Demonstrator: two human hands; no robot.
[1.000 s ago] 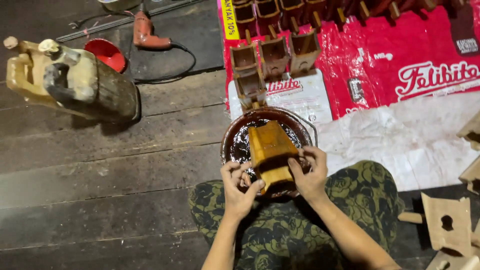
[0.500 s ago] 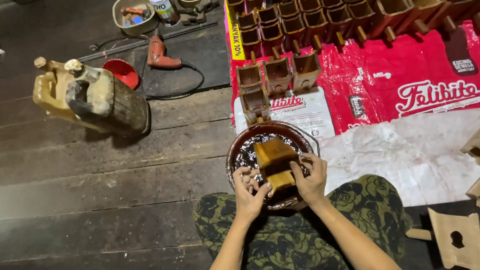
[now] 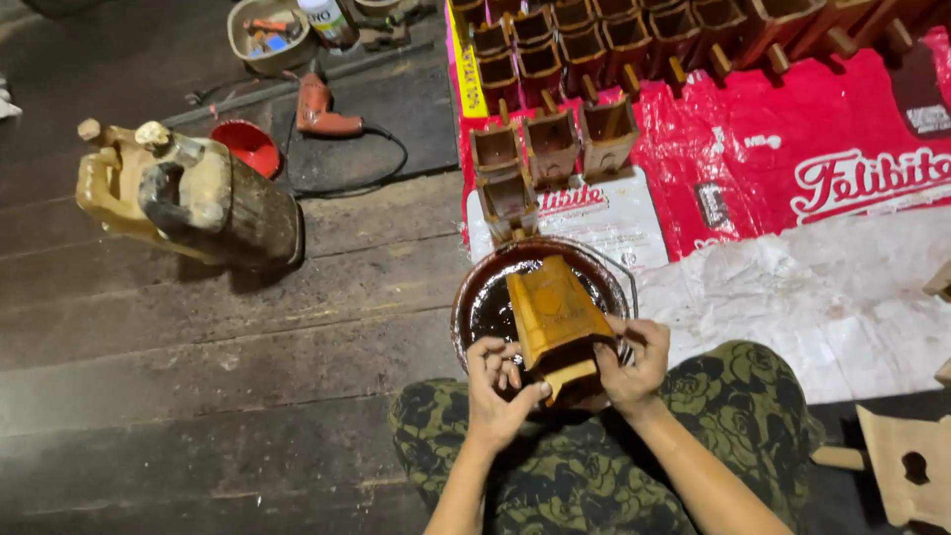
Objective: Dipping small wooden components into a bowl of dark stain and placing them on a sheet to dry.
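A small wooden box-shaped piece (image 3: 551, 315), wet and orange-brown, lies tilted over a round bowl of dark stain (image 3: 482, 305). My left hand (image 3: 498, 384) grips its near left edge. My right hand (image 3: 634, 365) holds its near right side. Both hands sit just above my lap, which is covered by dark green patterned trousers (image 3: 594, 466). Several stained wooden pieces (image 3: 551, 145) of the same kind stand in rows on a red plastic sheet (image 3: 792, 139) beyond the bowl.
A dirty yellow jerrycan (image 3: 188, 198) lies on the dark plank floor at the left. Behind it are a red bowl (image 3: 248, 146), an orange power drill (image 3: 322, 107) with its cord, and a tub of tools (image 3: 267, 30). Unstained wooden pieces (image 3: 906, 466) lie at the right.
The view has shifted down and left, so the bowl and hands sit lower in frame. My hands have turned the wooden piece slightly over the bowl, still holding it.
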